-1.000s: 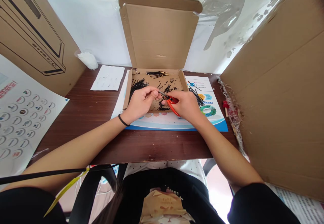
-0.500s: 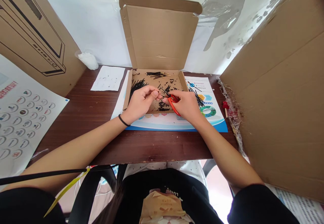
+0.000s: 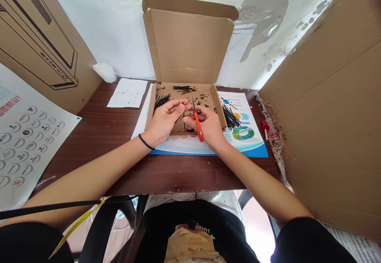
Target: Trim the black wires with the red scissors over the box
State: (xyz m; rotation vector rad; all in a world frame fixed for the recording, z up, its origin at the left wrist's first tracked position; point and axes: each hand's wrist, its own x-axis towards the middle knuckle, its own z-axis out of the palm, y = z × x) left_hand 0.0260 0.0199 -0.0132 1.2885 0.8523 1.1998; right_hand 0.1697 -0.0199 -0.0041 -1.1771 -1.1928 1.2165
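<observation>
Over an open cardboard box, my left hand pinches a thin black wire that hangs down from between the fingertips. My right hand is closed around scissors with red handles, their blades pointing away from me. The fingertips of both hands meet or nearly meet. Inside the box lie a bundle of black wires at the left, a smaller bunch with gold-coloured ends at the back, and scattered black clippings. The hands hide part of the box floor.
More black wires lie right of the box on a printed sheet. A white paper with a few black bits lies to the left. Large cardboard boxes flank the table. A small red object is at the right.
The scissors have swung from lying slantwise to pointing forward in my right hand. That hand has shifted a little left. My left hand stays almost in place.
</observation>
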